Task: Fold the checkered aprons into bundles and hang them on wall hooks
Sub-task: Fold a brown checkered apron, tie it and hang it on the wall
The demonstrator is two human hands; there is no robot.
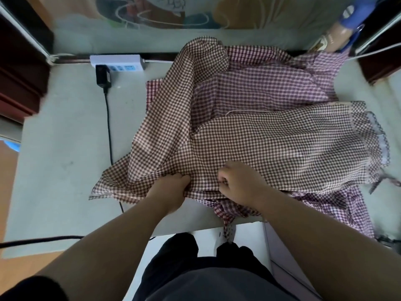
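- A dark-clothed torso and two bare forearms fill the near edge, reaching forward over the bench [65, 153], which has a pale grey, smooth top.
- A white power strip [118, 61] lies at the far edge of the bench. A black adapter [103, 77] is plugged into it, and its cable [109, 127] runs towards the person and passes under the cloth's left corner.
- Dark wooden furniture flanks the bench on both sides.
- The left hand [171, 190] has its fingers curled into a fold of the brown apron [249, 137], gripping bunched cloth at the near edge.
- The right hand [236, 184], just beside it, is fisted knuckles-up and pinches the same apron's near edge.
- The brown apron is thin, small-checked and rumpled. It is spread across the middle of the bench, with a scalloped trim on its right side.
- The purple apron [260, 88] lies beneath it, showing behind and to the right.
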